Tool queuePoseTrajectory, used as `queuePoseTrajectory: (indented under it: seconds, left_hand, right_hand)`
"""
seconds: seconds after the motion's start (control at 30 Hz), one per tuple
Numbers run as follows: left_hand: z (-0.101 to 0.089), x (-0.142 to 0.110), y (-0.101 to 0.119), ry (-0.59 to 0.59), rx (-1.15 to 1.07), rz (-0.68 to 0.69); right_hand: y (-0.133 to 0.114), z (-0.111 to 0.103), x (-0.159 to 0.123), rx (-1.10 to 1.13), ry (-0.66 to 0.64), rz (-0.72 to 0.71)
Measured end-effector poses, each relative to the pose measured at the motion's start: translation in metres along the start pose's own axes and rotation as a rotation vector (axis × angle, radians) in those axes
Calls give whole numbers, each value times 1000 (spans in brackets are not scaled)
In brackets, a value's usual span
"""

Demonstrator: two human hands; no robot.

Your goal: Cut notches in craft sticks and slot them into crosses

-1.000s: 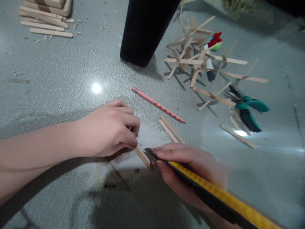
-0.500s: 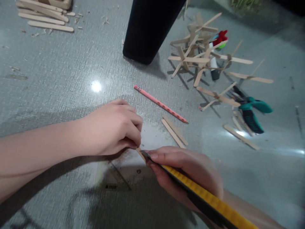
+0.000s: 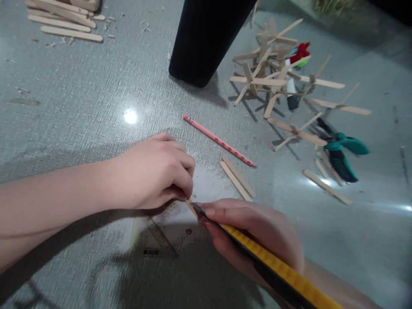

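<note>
A flat, pale wooden craft stick [image 3: 190, 205] lies on the grey textured table near its near edge, slanting from upper left to lower right. Only a short stretch shows; the rest is hidden. A yellow-and-black utility knife [image 3: 277, 268] crosses that stretch, tip touching the wood, its long handle slanting toward the near right corner.

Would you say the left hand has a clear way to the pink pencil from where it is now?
Probably yes: the left hand pins a wooden stick just short of the pink pencil, with only bare table between them, though it would have to let go first.
</note>
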State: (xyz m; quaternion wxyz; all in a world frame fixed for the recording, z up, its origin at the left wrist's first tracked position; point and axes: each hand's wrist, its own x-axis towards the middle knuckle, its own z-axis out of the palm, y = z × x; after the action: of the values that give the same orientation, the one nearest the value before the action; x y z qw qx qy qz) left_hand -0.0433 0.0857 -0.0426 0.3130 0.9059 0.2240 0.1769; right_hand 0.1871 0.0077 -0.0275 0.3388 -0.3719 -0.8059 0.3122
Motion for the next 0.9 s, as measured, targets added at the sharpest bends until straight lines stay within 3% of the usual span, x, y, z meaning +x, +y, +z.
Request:
queuePoseTrajectory:
  seconds: [0.37,0.6,0.9]
  left_hand:
    - [2,-1,5,28,2,-14]
    - [3,1,9,28,29,-55]
    - [6,1,12,13,38,-147]
  right_hand:
    - [-11,2,-2,-71,-44,38]
    - [-14,6,-2,68,-91,82]
    - [-16,4,-5,-73,-27,89]
